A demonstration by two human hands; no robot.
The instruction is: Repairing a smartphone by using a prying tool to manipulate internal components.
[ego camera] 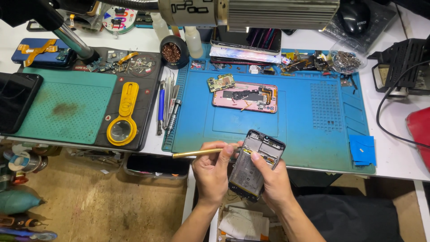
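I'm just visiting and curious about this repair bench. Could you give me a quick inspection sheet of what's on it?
Surface: white table with a blue mat and a green mat.
Job's things: opened phone held over the table's front edge; gold tool pointing at its top.
Clutter: pink phone shell, small circuit board, yellow magnifier, row of screwdrivers and tweezers, loose parts along the blue mat's back.
Hands: left hand grips the gold tool; right hand holds the opened phone.
Cables: black cable at right.
Surroundings: computer mouse, lamp overhead, brown floor.
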